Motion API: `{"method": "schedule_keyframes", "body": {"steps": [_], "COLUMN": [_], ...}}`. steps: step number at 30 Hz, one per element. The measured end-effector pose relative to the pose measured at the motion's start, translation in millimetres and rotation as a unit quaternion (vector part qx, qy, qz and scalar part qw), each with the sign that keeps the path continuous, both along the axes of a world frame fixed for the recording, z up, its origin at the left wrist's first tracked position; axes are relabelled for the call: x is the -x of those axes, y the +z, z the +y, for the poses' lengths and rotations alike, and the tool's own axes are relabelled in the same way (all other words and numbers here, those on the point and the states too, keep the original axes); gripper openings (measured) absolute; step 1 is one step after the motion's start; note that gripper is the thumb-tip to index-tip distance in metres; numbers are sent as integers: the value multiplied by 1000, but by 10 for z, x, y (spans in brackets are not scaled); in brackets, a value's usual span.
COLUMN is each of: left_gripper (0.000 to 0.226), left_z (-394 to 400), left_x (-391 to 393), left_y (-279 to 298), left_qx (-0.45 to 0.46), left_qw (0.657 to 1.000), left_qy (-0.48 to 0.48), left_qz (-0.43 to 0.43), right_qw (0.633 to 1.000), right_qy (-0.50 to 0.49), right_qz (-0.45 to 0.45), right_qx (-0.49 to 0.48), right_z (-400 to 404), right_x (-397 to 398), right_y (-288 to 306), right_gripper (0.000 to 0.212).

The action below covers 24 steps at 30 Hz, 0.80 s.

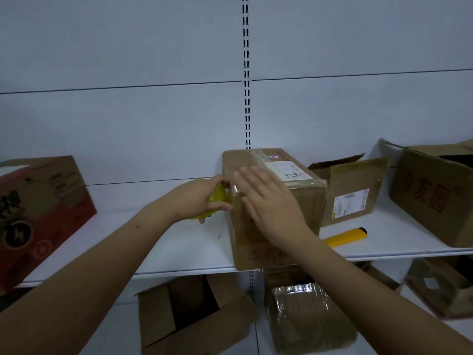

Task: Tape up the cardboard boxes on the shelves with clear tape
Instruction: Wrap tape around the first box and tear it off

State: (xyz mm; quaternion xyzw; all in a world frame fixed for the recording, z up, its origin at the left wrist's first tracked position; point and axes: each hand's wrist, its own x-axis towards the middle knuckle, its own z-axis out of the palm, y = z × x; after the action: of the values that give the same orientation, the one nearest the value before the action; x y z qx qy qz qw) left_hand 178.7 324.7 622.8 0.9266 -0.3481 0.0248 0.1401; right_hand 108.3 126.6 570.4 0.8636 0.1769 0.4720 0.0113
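Observation:
A closed brown cardboard box (304, 198) with a white label and shiny clear tape on top stands at the front of the white shelf (179, 247). My left hand (197, 198) grips a yellow tape roll (218, 198) against the box's upper left edge. My right hand (271, 206) lies flat with straight fingers on the box's near top edge and front face, pressing the tape down.
A red printed box (38, 213) sits at the left of the shelf. Two open cardboard boxes (353, 190) (435, 196) stand at the right. A yellow utility knife (345, 237) lies beside the taped box. Below are an open box (194, 316) and a tape-wrapped box (307, 316).

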Motion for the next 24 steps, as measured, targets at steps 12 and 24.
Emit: {"method": "schedule_keyframes", "body": {"steps": [12, 24], "left_gripper": [57, 46], "left_z": [13, -83], "left_x": [-22, 6], "left_y": [-151, -182], "left_qx": [68, 95], "left_qw": [997, 993], "left_qy": [-10, 19], "left_qz": [40, 61], "right_qw": [998, 864], "right_qy": [17, -220], "right_qz": [-5, 452], "right_qx": [54, -14], "right_z": [309, -2073], "right_x": [-232, 355], "right_y": [41, -1178], "right_gripper": [49, 89]}}
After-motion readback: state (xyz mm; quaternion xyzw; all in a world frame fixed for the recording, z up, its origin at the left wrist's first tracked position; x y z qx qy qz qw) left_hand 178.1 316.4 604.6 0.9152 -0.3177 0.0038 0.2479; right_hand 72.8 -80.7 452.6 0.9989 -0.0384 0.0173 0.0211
